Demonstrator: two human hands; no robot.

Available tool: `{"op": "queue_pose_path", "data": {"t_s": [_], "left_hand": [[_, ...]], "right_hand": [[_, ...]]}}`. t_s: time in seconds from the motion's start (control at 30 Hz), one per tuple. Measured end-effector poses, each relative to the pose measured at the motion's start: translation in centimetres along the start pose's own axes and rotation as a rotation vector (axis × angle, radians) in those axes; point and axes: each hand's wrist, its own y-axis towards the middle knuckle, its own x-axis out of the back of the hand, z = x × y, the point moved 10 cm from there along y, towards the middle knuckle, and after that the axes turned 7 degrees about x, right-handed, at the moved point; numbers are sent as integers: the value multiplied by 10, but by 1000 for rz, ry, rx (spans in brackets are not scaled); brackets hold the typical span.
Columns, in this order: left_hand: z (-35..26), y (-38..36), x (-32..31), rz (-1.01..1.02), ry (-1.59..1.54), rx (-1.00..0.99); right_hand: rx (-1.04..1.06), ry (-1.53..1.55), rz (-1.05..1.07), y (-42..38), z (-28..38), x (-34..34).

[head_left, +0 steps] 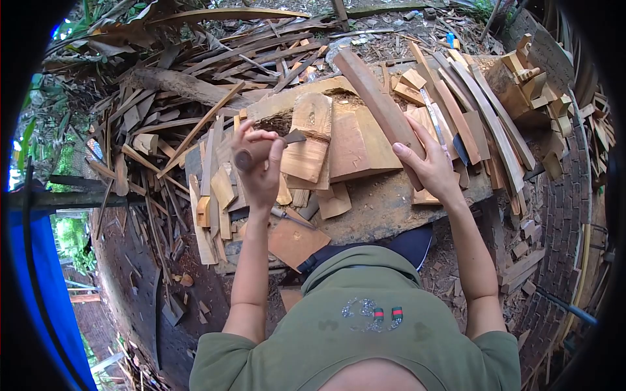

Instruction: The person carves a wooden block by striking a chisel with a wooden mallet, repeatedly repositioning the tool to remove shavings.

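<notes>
Outdoors amid heaped wood scraps [195, 85], the left hand [259, 171] grips a chisel [264, 148]; the right hand [432, 166] clasps a wooden mallet [377, 98] over the cluttered surface [385, 208].

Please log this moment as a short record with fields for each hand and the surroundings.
Left hand: gripping a wooden-handled chisel, blade toward the stacked blocks
Right hand: holding a long wooden plank, tilted up from the slab
Work surface: a stone slab bearing flat wood blocks
Surroundings: wood offcuts heaped behind and at both sides
Clothing: green shirt
</notes>
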Motion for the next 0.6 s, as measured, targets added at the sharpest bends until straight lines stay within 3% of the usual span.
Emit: {"op": "queue_pose_path", "data": {"t_s": [0.07, 0.13, 0.33, 0.4, 0.6], "left_hand": [[-7, -9, 3, -22, 57, -35], [-28, -13, -7, 37, 439, -152], [-14, -2, 1, -43, 349, -105], [-12, -2, -1, 29, 197, -114], [-19, -18, -8, 152, 189, -161]], "right_hand": [[-7, 6, -2, -3, -1, 0], [-63, -2, 19, -7, -3, -3], [35, -14, -35, -8, -7, -6], [56, -24, -31, -9, 2, -7], [126, -17, -4, -3, 28, -16]]}}
